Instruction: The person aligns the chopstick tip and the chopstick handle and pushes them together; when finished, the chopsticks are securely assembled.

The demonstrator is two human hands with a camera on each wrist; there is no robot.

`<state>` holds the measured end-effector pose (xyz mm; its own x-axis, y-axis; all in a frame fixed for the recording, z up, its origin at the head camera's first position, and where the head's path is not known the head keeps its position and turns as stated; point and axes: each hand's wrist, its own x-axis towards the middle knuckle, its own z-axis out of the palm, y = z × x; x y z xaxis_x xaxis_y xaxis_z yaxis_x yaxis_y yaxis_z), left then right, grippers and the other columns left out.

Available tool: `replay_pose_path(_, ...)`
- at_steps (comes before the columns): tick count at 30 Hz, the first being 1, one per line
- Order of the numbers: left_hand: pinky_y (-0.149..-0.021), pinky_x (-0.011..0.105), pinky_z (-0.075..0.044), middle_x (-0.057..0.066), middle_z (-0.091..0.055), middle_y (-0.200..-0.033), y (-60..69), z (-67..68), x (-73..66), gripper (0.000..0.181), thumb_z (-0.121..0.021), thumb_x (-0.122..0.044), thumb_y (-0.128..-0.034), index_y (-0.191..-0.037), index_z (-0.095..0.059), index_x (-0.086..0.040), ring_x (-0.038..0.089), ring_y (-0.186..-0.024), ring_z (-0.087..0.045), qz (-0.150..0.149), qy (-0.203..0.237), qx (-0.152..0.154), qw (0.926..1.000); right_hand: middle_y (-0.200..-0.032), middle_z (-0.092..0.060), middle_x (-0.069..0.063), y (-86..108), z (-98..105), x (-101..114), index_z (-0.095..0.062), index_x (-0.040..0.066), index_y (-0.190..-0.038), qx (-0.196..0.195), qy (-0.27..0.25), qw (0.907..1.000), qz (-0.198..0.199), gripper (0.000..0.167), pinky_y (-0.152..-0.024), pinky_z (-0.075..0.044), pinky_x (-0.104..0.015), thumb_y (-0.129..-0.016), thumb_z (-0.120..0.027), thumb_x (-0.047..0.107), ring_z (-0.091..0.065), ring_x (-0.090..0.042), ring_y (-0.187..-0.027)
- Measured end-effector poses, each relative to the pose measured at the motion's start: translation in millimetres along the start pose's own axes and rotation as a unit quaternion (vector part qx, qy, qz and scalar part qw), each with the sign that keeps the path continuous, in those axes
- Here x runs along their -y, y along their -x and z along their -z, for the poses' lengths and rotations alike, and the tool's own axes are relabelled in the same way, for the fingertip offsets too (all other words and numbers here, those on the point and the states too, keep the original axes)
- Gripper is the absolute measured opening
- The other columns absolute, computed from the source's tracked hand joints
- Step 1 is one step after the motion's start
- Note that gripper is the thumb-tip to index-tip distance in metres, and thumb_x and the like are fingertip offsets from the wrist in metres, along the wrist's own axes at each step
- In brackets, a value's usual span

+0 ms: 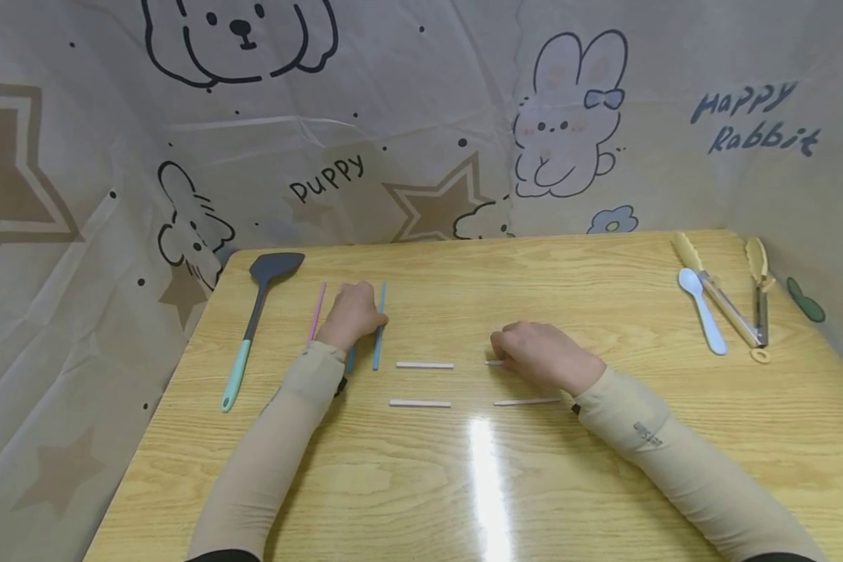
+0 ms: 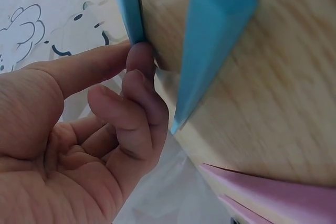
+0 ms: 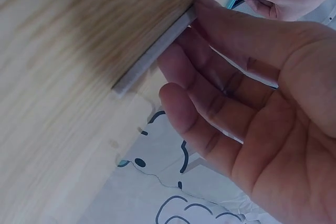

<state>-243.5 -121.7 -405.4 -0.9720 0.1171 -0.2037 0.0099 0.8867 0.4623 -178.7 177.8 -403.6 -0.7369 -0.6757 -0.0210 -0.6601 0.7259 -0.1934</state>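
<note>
Left grip [image 1: 353,314]: pinching a slim blue stick [image 1: 378,343] between thumb and index finger, left on the wood-grain worktop [image 1: 604,289].
Second blue stick [image 1: 350,361], slim pink stick [image 1: 316,312]: lying farther left, partly hidden from the head view.
Right grip [image 1: 544,353]: pinching a slim white stick [image 3: 156,52] low at the worktop.
Three other white sticks [image 1: 425,365]: lying crosswise nearby.

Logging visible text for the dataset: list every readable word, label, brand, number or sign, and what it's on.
"Puppy": on the backdrop cloth, left of its middle.
"Happy Rabbit": same cloth, upper right, on two lines.
Small dark print on the right sleeve: too small and blurred to read.
Sticks: no text visible.
No brands or numbers legible.
</note>
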Motion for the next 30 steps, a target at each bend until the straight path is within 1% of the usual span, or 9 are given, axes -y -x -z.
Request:
replay_pose_path(7,-0.037,0.020,-0.028,-0.003,-0.031,-0.047,4.3,-0.5,-1.0,0.045,-0.059,-0.010,-0.0956,-0.057,-0.036,-0.012,0.008,-0.038,-0.029,-0.042,0.002,-0.028,0.9987,-0.073,-0.055,0.003,0.3,-3,-1,-0.059,0.012,-0.077,-0.016,0.005,0.9998,0.009,0.019,-0.054,-0.047,-0.027,-0.088,-0.075,0.006,-0.050,-0.011,-0.062)
replay_pose_path(9,-0.039,0.022,-0.030,-0.004,-0.031,-0.046,6.9,0.0,-4.8,0.047,-0.059,-0.012,-0.0973,-0.056,-0.036,-0.012,0.007,-0.037,-0.029,-0.055,-0.005,-0.040,0.9976,-0.073,-0.055,0.003,0.5,-3,-2,-0.059,0.012,-0.078,-0.018,0.006,0.9998,0.010,0.019,-0.054,-0.048,-0.027,-0.087,-0.075,0.006,-0.051,-0.011,-0.062)
replay_pose_path(11,-0.046,0.025,-0.042,-0.004,-0.032,-0.044,10.2,0.4,-10.0,0.050,-0.059,-0.014,-0.0982,-0.053,-0.037,-0.012,0.007,-0.037,-0.029,-0.071,-0.026,-0.047,0.9960,-0.073,-0.056,0.003,0.8,-4,-2,-0.059,0.011,-0.078,-0.019,0.007,0.9997,0.012,0.019,-0.054,-0.048,-0.027,-0.087,-0.075,0.006,-0.051,-0.011,-0.062)
replay_pose_path(14,-0.050,0.027,-0.045,-0.003,-0.039,-0.048,16.6,0.4,-19.4,0.044,-0.061,-0.019,-0.0987,-0.058,-0.048,-0.008,0.007,-0.038,-0.032,-0.089,-0.048,-0.035,0.9942,-0.072,-0.055,0.003,1.0,-5,-2,-0.058,0.011,-0.078,-0.019,0.011,0.9996,0.015,0.020,-0.053,-0.048,-0.027,-0.087,-0.076,0.006,-0.051,-0.011,-0.062)
replay_pose_path(16,-0.051,0.027,-0.046,-0.002,-0.048,-0.055,19.9,0.0,-25.8,0.035,-0.063,-0.023,-0.0985,-0.068,-0.059,-0.005,0.009,-0.043,-0.038,-0.107,-0.070,-0.027,0.9914,-0.072,-0.054,0.003,1.3,-5,-2,-0.057,0.010,-0.078,-0.019,0.014,0.9995,0.018,0.021,-0.052,-0.047,-0.027,-0.087,-0.076,0.006,-0.051,-0.012,-0.061)
replay_pose_path(17,-0.044,0.025,-0.038,-0.001,-0.052,-0.060,21.4,-0.4,-28.9,0.030,-0.063,-0.025,-0.0985,-0.076,-0.063,-0.005,0.009,-0.045,-0.041,-0.114,-0.075,-0.019,0.9905,-0.071,-0.053,0.003,1.5,-5,-2,-0.056,0.010,-0.078,-0.020,0.017,0.9995,0.020,0.021,-0.052,-0.047,-0.027,-0.087,-0.076,0.006,-0.051,-0.012,-0.060)
replay_pose_path(21,-0.052,0.026,-0.045,0.002,-0.066,-0.086,26.1,-3.4,-40.2,0.023,-0.066,-0.029,-0.0971,-0.100,-0.069,-0.006,0.013,-0.062,-0.053,-0.162,-0.108,0.005,0.9808,-0.070,-0.051,0.001,1.8,-4,-1,-0.054,0.009,-0.078,-0.021,0.029,0.9991,0.022,0.022,-0.051,-0.047,-0.027,-0.088,-0.073,0.003,-0.050,-0.013,-0.059)
replay_pose_path(25,-0.063,0.029,-0.050,0.003,-0.068,-0.098,31.1,-9.9,-48.3,0.023,-0.073,-0.027,-0.0923,-0.102,-0.069,-0.006,0.014,-0.075,-0.059,-0.218,-0.122,0.047,0.9670,-0.070,-0.049,0.000,1.3,-3,0,-0.053,0.008,-0.079,-0.013,0.035,0.9992,0.016,0.021,-0.052,-0.048,-0.028,-0.094,-0.067,0.005,-0.050,-0.015,-0.060)
replay_pose_path(30,-0.069,0.029,-0.051,0.000,-0.067,-0.091,36.5,-22.3,-49.9,0.026,-0.081,-0.027,-0.0840,-0.096,-0.069,-0.008,0.012,-0.078,-0.059,-0.263,-0.135,0.088,0.9511,-0.071,-0.047,-0.001,0.5,3,-2,-0.051,0.006,-0.082,-0.015,0.050,0.9985,0.018,0.018,-0.053,-0.050,-0.029,-0.095,-0.063,0.003,-0.050,-0.015,-0.062)
